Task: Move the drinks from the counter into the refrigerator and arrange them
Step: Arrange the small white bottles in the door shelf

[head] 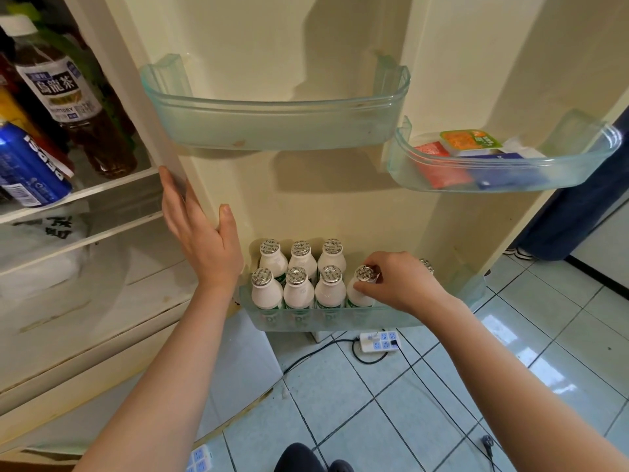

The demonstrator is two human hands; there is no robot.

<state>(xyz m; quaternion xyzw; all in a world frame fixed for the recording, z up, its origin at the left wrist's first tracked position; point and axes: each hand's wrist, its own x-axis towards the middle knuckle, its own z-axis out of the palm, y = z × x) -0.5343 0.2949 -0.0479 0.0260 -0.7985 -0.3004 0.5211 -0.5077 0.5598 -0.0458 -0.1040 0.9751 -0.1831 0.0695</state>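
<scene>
Several bottles fill our door bin above floor tiles; right hand pinches one cap, left hand lies flat.

Home kitchen: open fridge door w/ drink-filled bins, tiled floor, power strip.

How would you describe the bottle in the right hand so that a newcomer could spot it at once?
On the open refrigerator door, look in the lowest bin, where small white bottles with silver foil caps stand in two rows. The bottle is fourth from the left in the front row, and it alone has the fingers of the right hand pinching its neck.
</scene>
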